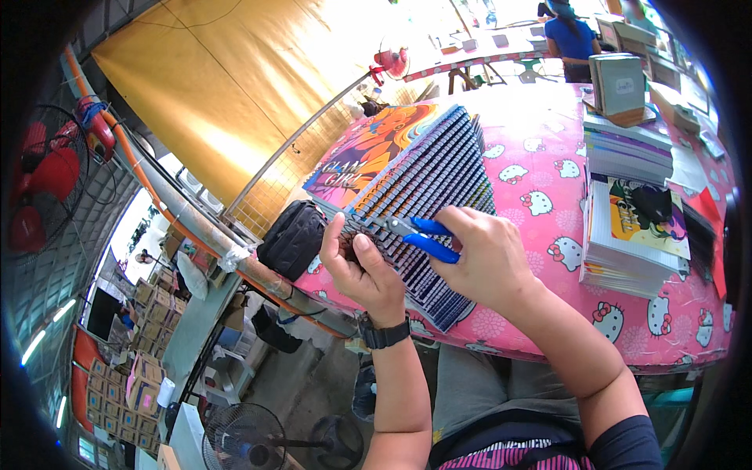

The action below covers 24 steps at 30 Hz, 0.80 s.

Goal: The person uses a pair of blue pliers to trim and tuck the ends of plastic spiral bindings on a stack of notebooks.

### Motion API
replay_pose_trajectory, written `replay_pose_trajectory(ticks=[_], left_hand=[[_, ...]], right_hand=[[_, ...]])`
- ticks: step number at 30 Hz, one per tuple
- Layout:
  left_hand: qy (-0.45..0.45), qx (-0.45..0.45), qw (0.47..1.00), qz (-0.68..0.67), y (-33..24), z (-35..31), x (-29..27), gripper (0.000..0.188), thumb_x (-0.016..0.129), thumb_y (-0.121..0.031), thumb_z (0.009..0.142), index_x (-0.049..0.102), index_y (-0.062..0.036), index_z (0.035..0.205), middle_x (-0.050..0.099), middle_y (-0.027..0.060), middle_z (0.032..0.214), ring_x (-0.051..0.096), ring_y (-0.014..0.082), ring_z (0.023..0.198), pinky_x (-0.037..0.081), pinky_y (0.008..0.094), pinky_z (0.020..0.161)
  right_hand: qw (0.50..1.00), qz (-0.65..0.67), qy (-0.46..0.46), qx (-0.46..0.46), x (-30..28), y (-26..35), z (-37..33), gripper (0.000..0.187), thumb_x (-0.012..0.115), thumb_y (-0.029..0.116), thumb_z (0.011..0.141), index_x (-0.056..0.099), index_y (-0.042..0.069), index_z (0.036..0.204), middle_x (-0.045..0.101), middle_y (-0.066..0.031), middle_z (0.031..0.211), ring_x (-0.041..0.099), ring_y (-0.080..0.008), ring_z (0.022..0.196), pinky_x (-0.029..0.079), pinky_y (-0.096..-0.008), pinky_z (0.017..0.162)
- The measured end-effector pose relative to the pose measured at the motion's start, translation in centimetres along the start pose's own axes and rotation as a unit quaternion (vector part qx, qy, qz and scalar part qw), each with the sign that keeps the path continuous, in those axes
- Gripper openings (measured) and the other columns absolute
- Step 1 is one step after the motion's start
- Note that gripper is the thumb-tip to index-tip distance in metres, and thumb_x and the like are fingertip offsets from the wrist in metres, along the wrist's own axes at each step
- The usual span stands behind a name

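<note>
A tall stack of spiral-bound notebooks point(427, 176) stands in front of me, its rows of coils facing me. The top notebook has a colourful illustrated cover point(380, 145). My right hand point(493, 254) is closed around the blue handles of small wire cutters point(433, 247). Their metal jaws lie against the coil ends at the stack's left front corner. Close by that corner is my left hand point(364, 274), with a dark watch at the wrist. Its thumb and forefinger are raised and apart, and I see nothing held in it. The other left fingers are partly hidden.
A black pouch point(294, 240) sits left of the stack on the pink patterned tablecloth point(533, 258). More notebooks point(630, 243) are piled at right. A pipe railing point(188, 211) runs along the left. One fan point(244, 442) stands below; a person point(570, 39) sits far back.
</note>
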<state>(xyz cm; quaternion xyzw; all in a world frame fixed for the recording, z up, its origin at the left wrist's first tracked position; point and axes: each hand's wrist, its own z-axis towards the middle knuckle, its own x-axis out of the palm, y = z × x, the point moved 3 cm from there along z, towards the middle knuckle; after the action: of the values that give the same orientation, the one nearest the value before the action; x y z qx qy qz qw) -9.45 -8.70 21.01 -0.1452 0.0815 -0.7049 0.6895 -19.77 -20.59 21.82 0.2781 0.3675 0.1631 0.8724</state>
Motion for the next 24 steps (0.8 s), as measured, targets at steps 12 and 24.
replay_pose_trajectory(ticks=[12,24], left_hand=[[-0.008,0.011,1.000,0.017,0.1,0.1,-0.1,0.030,0.043,-0.021,0.099,0.048,0.0037,0.115,0.053,0.0120,0.102,0.052,0.0155,0.088,0.045,0.0275,0.076],[-0.182,-0.358,0.768,-0.499,4.6,-4.5,-13.5,0.022,0.047,-0.028,0.095,0.053,-0.0077,0.094,0.052,0.0030,0.077,0.043,0.0102,0.054,0.034,0.0217,0.041]], right_hand=[[0.991,-0.053,-0.087,-0.092,0.0,0.9,0.7,0.034,0.071,0.019,0.065,0.056,0.004,0.092,0.059,-0.0114,0.076,0.061,-0.0305,0.076,0.049,-0.0420,0.067],[0.937,0.313,0.013,0.156,-0.1,-4.9,-6.1,0.036,0.070,0.019,0.071,0.060,-0.002,0.099,0.059,-0.0035,0.078,0.056,-0.0115,0.067,0.045,-0.0244,0.061]])
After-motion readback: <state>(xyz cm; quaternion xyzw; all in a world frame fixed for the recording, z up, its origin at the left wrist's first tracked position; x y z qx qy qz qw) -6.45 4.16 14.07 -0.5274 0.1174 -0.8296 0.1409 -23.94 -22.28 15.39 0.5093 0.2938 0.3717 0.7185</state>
